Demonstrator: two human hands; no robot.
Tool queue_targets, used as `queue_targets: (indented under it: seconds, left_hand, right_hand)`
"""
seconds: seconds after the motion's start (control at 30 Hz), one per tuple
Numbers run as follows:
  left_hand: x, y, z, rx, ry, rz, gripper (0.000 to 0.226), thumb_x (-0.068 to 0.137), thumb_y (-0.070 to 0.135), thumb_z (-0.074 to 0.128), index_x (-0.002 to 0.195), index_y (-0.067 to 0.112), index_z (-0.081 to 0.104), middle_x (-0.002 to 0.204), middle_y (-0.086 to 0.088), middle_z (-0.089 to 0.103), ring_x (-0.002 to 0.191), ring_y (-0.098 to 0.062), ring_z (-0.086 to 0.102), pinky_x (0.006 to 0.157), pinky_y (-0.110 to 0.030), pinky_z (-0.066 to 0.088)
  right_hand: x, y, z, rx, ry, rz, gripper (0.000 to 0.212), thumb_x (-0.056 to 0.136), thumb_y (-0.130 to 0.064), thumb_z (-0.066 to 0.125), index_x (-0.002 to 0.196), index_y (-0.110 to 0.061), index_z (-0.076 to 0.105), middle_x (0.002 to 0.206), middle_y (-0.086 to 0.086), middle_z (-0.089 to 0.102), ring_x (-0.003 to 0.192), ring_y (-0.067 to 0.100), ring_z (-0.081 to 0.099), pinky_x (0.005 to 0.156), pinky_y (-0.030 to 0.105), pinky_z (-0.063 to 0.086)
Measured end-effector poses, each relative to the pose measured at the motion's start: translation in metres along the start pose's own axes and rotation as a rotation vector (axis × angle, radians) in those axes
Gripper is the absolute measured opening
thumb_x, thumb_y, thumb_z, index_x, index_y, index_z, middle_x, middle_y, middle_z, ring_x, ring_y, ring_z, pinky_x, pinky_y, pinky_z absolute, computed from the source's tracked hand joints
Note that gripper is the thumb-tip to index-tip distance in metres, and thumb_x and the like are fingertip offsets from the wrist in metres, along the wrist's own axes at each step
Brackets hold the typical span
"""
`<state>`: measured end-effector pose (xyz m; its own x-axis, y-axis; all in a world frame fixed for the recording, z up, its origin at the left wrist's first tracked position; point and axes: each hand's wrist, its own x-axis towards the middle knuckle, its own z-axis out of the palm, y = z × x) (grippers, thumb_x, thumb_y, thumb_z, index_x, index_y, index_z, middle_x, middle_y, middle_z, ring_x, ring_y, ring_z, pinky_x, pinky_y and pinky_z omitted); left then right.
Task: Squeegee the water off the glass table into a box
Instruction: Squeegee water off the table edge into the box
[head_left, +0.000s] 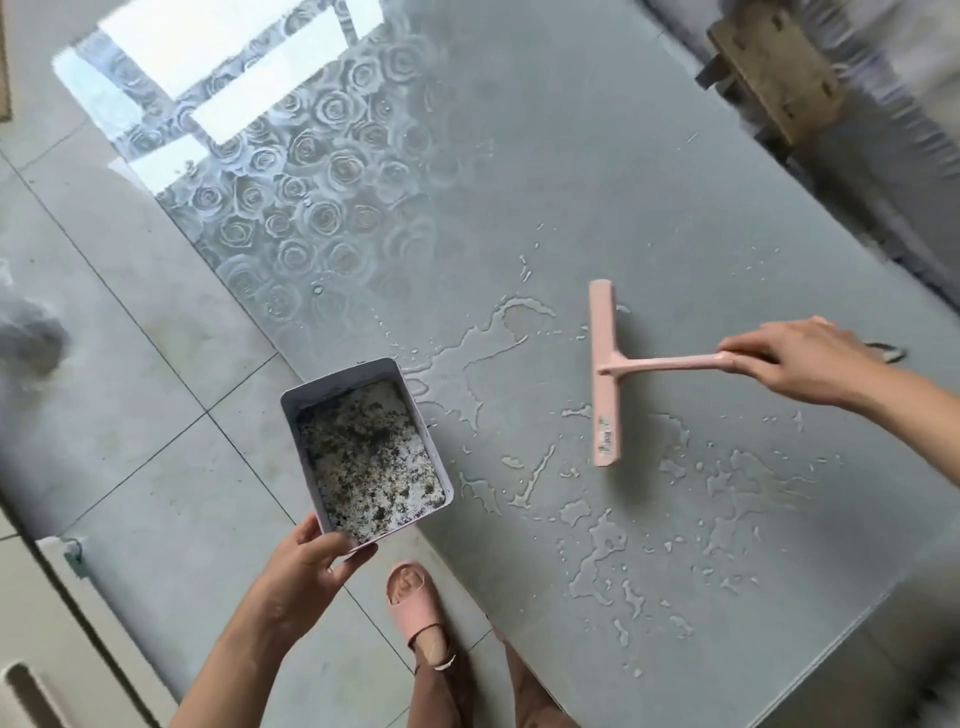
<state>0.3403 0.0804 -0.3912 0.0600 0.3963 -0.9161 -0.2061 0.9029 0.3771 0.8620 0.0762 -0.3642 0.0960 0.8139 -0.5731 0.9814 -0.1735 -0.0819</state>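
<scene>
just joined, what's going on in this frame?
A person is clearing water off a glass table. Their right hand grips the handle of a pink squeegee, whose blade looks to be down on the wet glass. Their left hand holds a white box at the table's edge, open side up, with dark speckled residue inside. Puddles of water lie on both sides of the blade, so plenty is left to clear.

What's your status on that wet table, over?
Left hand holds the box at the glass table edge. Right hand grips the pink squeegee, blade on the glass. Water puddles lie between blade and box; nothing else in the path.
</scene>
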Motion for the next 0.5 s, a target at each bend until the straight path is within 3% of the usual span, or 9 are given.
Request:
queue_targets:
  seconds: [0.17, 0.3, 0.4, 0.5]
  left_hand:
    - [-0.001, 0.002, 0.009, -0.018, 0.007, -0.004, 0.034, 0.08, -0.02, 0.038, 0.105, -0.003, 0.055, 0.101, -0.017, 0.07, 0.1, -0.027, 0.062, 0.065, -0.028, 0.059]
    - [-0.001, 0.004, 0.009, -0.049, 0.029, -0.006, 0.027, 0.079, -0.019, 0.037, 0.092, -0.003, 0.055, 0.095, -0.019, 0.068, 0.1, -0.03, 0.061, 0.065, -0.031, 0.059]
    - [-0.003, 0.007, 0.006, -0.082, 0.034, -0.008, 0.029, 0.064, -0.015, 0.046, 0.088, -0.002, 0.055, 0.092, -0.02, 0.069, 0.099, -0.032, 0.061, 0.067, -0.034, 0.06]
    - [-0.003, 0.012, -0.001, -0.085, 0.042, 0.01, 0.029, 0.059, -0.012, 0.049, 0.085, 0.0, 0.055, 0.089, -0.018, 0.071, 0.095, -0.029, 0.065, 0.068, -0.035, 0.06]
  right_hand:
    - [0.003, 0.001, 0.016, 0.052, -0.067, 0.036, 0.027, 0.092, -0.053, 0.047, 0.112, -0.044, 0.062, 0.105, -0.004, 0.068, 0.1, 0.026, 0.061, 0.082, 0.036, 0.049]
    - [0.035, -0.066, 0.034, 0.111, -0.043, -0.131, 0.023, 0.094, -0.05, 0.045, 0.105, -0.039, 0.062, 0.096, -0.003, 0.065, 0.095, 0.025, 0.06, 0.077, 0.034, 0.045]
    - [0.056, -0.114, 0.033, 0.087, 0.035, -0.242, 0.025, 0.094, -0.051, 0.043, 0.102, -0.036, 0.061, 0.092, -0.002, 0.063, 0.094, 0.026, 0.059, 0.076, 0.034, 0.043]
    - [0.06, -0.118, 0.021, 0.071, 0.095, -0.276, 0.028, 0.093, -0.054, 0.043, 0.108, -0.041, 0.062, 0.096, -0.002, 0.065, 0.097, 0.026, 0.06, 0.08, 0.035, 0.046]
